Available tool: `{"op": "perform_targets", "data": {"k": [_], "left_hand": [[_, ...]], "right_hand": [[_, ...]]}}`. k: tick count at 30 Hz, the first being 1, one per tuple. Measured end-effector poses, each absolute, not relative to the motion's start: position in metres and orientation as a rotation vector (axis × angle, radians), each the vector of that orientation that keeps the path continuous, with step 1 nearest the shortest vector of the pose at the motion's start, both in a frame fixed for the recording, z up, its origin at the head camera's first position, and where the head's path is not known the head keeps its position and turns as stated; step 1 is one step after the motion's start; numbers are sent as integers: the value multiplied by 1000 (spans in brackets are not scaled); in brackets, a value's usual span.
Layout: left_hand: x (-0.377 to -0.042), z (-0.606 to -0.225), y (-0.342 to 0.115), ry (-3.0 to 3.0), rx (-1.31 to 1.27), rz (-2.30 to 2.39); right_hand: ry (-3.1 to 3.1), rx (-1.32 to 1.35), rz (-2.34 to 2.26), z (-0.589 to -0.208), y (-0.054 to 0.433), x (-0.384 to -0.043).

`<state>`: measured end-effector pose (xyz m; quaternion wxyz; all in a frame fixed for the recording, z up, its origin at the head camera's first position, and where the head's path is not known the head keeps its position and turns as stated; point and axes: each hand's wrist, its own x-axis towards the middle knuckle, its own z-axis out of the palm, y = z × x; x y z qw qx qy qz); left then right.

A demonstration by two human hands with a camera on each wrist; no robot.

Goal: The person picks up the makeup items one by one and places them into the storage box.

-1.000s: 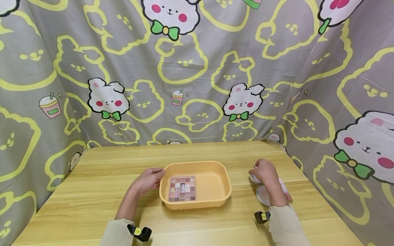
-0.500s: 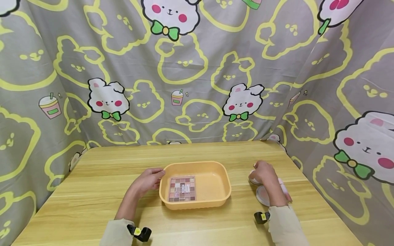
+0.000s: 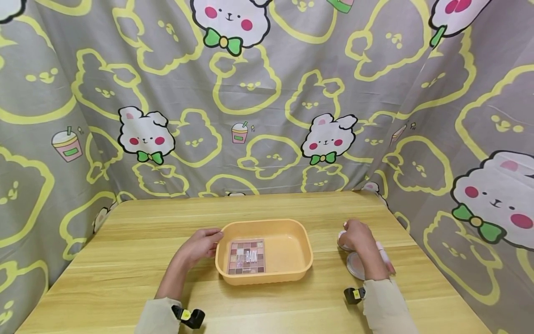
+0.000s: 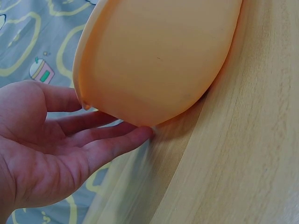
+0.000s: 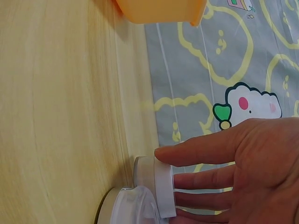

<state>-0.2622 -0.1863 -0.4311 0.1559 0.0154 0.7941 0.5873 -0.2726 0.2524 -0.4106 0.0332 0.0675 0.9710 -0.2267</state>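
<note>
A yellow-orange plastic tray [image 3: 288, 254] stands mid-table. In it, on the left, lies a square eyeshadow palette [image 3: 247, 256] marked "BACK". My left hand [image 3: 202, 243] grips the tray's left end. The left wrist view shows the thumb at the rim and the fingertips against the wall's underside. To the right of the tray, my right hand [image 3: 360, 236] pinches a small round white case [image 5: 163, 186], thumb on one edge, fingers at the other side. Beside it lies a second round case with a clear lid [image 5: 133, 207], partly covered by the arm in the head view.
A pink and white tube [image 3: 384, 255] lies right of my right wrist, partly hidden. The wooden table [image 3: 267, 311] backs onto a grey curtain [image 3: 267, 102] with cartoon prints, which also hangs at both sides.
My right hand has come down slightly at the white case, its fingers drawing closer over it. My left hand and the tray have stayed in place.
</note>
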Motion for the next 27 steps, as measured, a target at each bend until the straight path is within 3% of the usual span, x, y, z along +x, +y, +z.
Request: {"op": "perform_targets", "data": {"k": [27], "left_hand": [[-262, -432, -187, 2268, 49, 1695]], "right_hand": [[2984, 178, -682, -411, 248, -274]]}}
